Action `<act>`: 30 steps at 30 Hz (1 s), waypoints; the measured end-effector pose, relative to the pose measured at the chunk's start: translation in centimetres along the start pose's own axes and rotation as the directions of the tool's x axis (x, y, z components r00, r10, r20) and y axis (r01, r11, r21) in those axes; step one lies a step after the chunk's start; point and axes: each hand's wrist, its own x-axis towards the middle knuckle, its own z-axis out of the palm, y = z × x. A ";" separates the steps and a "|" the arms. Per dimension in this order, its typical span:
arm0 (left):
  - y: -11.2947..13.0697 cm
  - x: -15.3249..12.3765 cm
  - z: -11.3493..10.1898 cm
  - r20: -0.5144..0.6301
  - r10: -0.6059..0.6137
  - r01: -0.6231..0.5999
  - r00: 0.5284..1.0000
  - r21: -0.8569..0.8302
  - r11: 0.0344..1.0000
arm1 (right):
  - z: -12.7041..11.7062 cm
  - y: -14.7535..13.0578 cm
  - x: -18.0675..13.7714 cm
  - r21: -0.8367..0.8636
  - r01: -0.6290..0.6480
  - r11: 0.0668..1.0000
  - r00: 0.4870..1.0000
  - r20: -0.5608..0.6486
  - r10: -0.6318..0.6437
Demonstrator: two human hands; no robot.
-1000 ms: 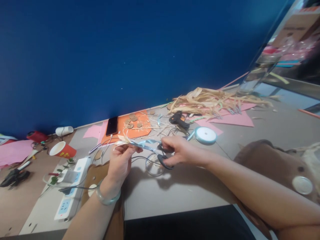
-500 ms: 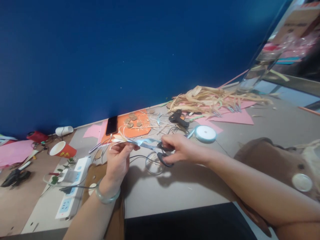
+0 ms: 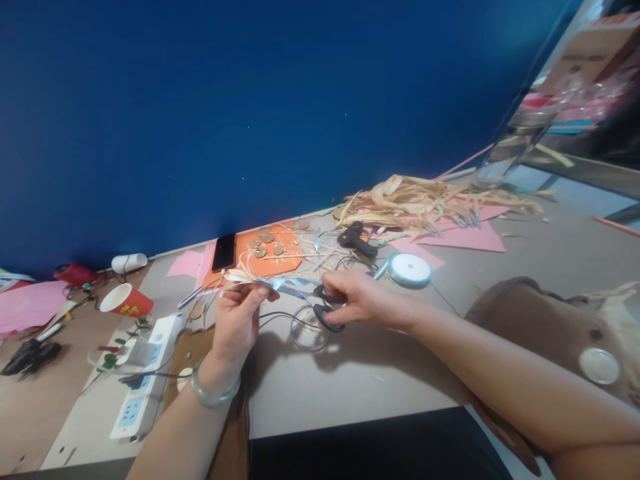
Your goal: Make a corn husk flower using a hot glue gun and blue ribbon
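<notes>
My left hand (image 3: 239,320) is closed in a pinch on a small straw flower (image 3: 240,275) with a light blue ribbon trailing from it, held above the grey table (image 3: 360,373). My right hand (image 3: 357,298) is closed on black-handled scissors (image 3: 310,297), fingers through the loops. The scissor blades point left and meet the ribbon and straw beside my left fingertips. A loop of pale ribbon (image 3: 307,333) hangs under the scissors.
A ribbon spool (image 3: 410,269), black glue gun (image 3: 356,240), straw pile (image 3: 425,200) and pink paper (image 3: 465,237) lie beyond my hands. An orange sheet (image 3: 265,257) with cardboard discs, a phone (image 3: 225,251), red cup (image 3: 125,301) and power strip (image 3: 145,373) sit left.
Both hands stay nearly where they were. The scissor blades have edged slightly further left along the ribbon toward my left fingers.
</notes>
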 end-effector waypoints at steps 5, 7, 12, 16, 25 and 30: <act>-0.2 0.0 -0.1 -0.020 0.004 -0.004 1.000 0.013 1.000 | -0.4 -0.6 -0.1 -0.053 0.037 0.998 0.999 0.020 -0.036; -0.3 0.0 -0.1 -0.023 0.002 -0.002 1.000 0.016 1.000 | -0.5 -0.6 -0.1 -0.060 0.045 0.997 0.999 0.015 -0.045; -0.3 0.0 -0.1 -0.022 0.002 -0.002 1.000 0.019 1.000 | -0.4 -0.3 0.0 -0.045 0.027 0.999 1.000 0.014 -0.027; -0.3 0.0 -0.2 -0.021 0.012 -0.012 1.000 0.007 1.000 | -0.5 -0.2 0.0 -0.030 0.025 0.999 0.999 0.031 -0.024; 0.1 0.0 0.1 -0.034 0.012 -0.010 0.999 0.049 0.999 | -0.5 -0.2 0.2 -0.030 0.009 0.999 0.999 0.040 -0.008; -0.4 0.1 -0.3 -0.029 0.026 -0.025 0.999 0.033 0.999 | -0.7 -0.2 0.0 -0.088 0.042 0.995 0.998 0.057 -0.037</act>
